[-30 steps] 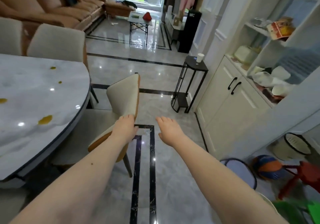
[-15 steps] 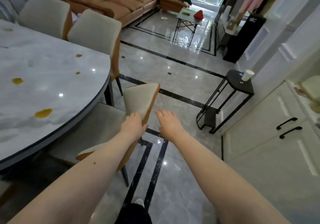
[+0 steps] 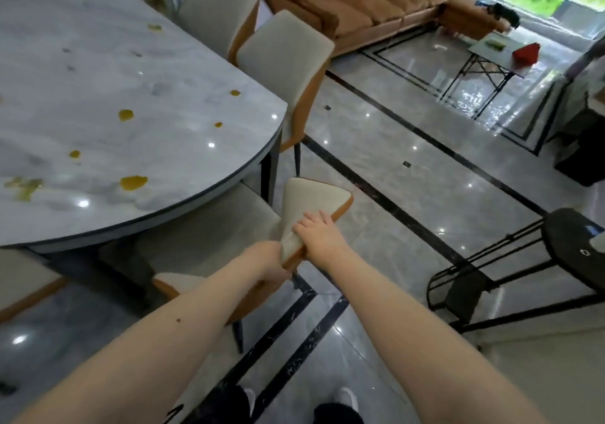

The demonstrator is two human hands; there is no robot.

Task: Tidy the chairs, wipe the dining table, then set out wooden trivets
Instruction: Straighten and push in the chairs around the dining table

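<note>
Two hands on one chair back, seat pointing under the surface.

Both hands meet at the near end of the backrest: the right hand (image 3: 319, 234) lies over its top edge with fingers curled on it, the left hand (image 3: 273, 261) is mostly hidden behind the pad (grip cannot be told). The chair (image 3: 314, 206) stands just beside the stained surface (image 3: 131, 89), its backrest running away from the person, so the push likely goes leftward.

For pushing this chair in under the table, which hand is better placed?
Right hand: it lies on top of the chair backrest, in full view. The left hand is mostly hidden behind the backrest's near edge, lower down.
</note>
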